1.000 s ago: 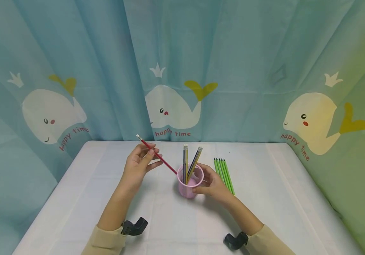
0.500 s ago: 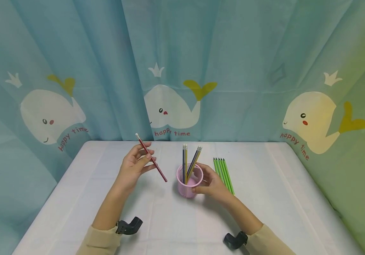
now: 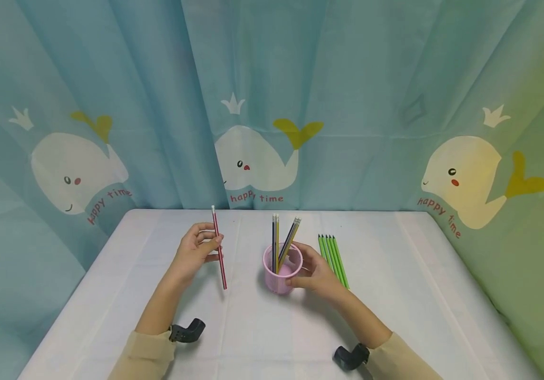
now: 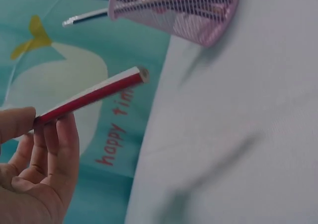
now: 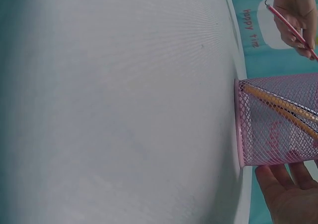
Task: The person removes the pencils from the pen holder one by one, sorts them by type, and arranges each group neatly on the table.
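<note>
My left hand [image 3: 193, 253] pinches a red pencil [image 3: 221, 266] between thumb and fingertips, left of the pink mesh pencil cup [image 3: 278, 285]. In the head view the pencil stands nearly upright, its white eraser end up. Its lower end [image 4: 143, 75] looks blunt in the left wrist view. My right hand [image 3: 317, 274] holds the cup from its right side, thumb at the front and fingers behind. Several dark blue and yellow pencils [image 3: 275, 232] lean inside, eraser ends up; their lower parts show through the mesh in the right wrist view.
Several green pencils [image 3: 335, 258] lie side by side on the white tabletop [image 3: 395, 295], just right of my right hand, dark tips pointing away. A blue-green curtain [image 3: 357, 105] with whale prints hangs along the table's back and sides.
My left hand has drawn back left from the cup with the red pencil, whose lower end swung away from the rim until it stands nearly upright. The right hand and cup have stayed put.
</note>
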`<act>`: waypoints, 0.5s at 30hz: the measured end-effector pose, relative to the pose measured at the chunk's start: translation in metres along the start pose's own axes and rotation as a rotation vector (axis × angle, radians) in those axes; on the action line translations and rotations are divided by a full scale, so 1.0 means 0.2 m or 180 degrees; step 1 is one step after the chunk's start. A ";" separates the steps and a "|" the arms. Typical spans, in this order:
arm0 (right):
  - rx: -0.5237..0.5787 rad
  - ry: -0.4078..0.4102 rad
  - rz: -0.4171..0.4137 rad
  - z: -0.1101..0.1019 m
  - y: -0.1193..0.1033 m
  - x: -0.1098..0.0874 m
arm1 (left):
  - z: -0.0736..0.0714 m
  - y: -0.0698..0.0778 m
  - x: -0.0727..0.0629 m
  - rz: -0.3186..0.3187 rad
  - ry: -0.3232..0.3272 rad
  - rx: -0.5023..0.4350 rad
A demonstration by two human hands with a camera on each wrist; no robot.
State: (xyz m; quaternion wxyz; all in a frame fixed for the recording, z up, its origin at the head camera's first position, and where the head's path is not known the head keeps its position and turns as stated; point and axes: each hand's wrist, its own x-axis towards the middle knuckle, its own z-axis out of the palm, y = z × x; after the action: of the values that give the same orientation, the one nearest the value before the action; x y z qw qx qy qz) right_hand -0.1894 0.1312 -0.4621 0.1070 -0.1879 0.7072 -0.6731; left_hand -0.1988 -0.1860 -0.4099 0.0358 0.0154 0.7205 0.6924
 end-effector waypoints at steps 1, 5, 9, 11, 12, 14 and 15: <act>-0.0009 -0.0004 -0.0007 0.00 0.00 0.00 | -0.01 -0.01 0.00 -0.0029 -0.0019 0.0012; 0.0010 -0.0032 -0.0054 0.00 0.00 0.00 | -0.03 -0.03 0.02 -0.0075 -0.0073 0.0130; 0.0021 -0.0037 -0.0076 0.00 0.00 0.00 | -0.05 -0.04 0.04 -0.0087 -0.0115 0.0260; -0.0010 -0.0028 -0.0062 0.00 0.00 0.00 | -0.05 -0.04 0.04 -0.0121 -0.0134 0.0300; -0.0019 -0.0027 -0.0053 0.00 0.00 0.00 | -0.06 -0.05 0.05 -0.0143 -0.0145 0.0325; -0.0018 -0.0015 -0.0030 0.00 0.00 0.00 | -0.06 -0.05 0.06 -0.0180 -0.0171 0.0370; -0.0026 -0.0016 -0.0023 0.00 0.00 0.01 | -0.06 -0.06 0.06 -0.0197 -0.0174 0.0399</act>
State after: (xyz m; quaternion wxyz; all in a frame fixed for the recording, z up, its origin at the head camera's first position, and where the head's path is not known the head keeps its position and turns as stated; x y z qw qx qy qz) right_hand -0.1906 0.1311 -0.4629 0.1055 -0.1926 0.7090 -0.6702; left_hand -0.2116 -0.1985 -0.4215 0.0757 0.0143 0.7613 0.6438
